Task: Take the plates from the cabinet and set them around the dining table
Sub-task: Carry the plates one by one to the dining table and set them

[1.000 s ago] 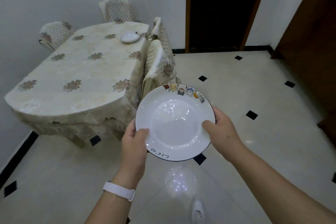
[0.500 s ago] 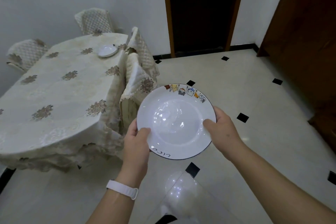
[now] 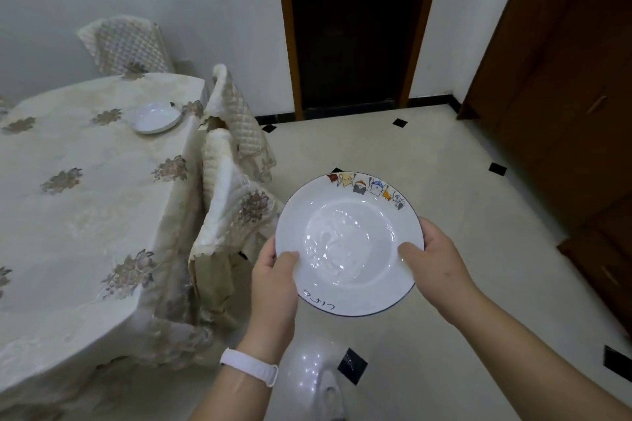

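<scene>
I hold a white plate point(image 3: 349, 243) with small cartoon figures on its far rim and a dark edge, level above the floor. My left hand point(image 3: 273, 280) grips its left rim, thumb on top, a white band on the wrist. My right hand point(image 3: 434, 263) grips the right rim the same way. The dining table point(image 3: 78, 208), under a cream floral cloth, stands to the left of the plate. A second white plate point(image 3: 155, 118) lies on the table near its far right corner.
Two cloth-covered chairs point(image 3: 232, 188) are pushed in along the table's right side, just left of the held plate. Another covered chair point(image 3: 126, 44) stands at the far end. A dark doorway point(image 3: 352, 27) is ahead, and brown wooden cabinets point(image 3: 564, 106) line the right wall.
The view has moved forward and to the right along the table; the table and chairs slid left and look nearer. Both hands keep the same grip on the plate.
</scene>
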{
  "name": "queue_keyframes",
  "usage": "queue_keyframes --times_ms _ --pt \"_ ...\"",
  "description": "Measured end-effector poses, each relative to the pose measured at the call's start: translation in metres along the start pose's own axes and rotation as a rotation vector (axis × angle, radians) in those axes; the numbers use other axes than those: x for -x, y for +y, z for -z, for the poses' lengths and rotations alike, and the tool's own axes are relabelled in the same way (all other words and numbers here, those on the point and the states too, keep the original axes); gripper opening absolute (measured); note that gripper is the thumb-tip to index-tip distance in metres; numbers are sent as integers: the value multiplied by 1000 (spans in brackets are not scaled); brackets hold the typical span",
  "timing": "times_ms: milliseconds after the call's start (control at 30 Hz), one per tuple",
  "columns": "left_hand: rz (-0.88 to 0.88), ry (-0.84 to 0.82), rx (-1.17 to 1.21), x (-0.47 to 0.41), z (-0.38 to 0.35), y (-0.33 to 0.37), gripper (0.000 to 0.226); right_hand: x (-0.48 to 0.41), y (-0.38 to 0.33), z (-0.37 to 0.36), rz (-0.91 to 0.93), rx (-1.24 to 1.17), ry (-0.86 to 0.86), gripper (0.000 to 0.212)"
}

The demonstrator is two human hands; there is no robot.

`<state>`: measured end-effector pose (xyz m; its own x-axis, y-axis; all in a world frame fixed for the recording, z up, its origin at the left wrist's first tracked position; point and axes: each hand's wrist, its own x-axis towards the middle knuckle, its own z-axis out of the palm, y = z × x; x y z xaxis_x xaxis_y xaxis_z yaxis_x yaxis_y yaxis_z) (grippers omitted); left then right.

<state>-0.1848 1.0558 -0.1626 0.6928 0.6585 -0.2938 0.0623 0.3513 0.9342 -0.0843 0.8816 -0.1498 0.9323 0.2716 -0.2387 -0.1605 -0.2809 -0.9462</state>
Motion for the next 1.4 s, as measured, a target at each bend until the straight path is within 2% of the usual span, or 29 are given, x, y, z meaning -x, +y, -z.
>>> queue_keyframes --times_ms 267,500,800,967,1167,1400 --pt "-31 -55 -3 -118 -22 43 37 -100 -51 -38 57 18 79 39" --pt "-31 -59 23 -185 -32 65 47 -164 -75 -58 79 19 62 40" --pt "29 71 48 -279 -52 68 37 -278 -80 -88 47 11 -60 41" --pt "-9 170 -5 -344 -77 74 39 -370 -92 -104 58 22 -174 39" --pt "-38 287 -60 -423 -120 112 39 -476 -127 -114 65 17 -277 38" --pt "-89 445 -51 -473 -134 136 43 -555 -164 -145 122 37 -424 34"
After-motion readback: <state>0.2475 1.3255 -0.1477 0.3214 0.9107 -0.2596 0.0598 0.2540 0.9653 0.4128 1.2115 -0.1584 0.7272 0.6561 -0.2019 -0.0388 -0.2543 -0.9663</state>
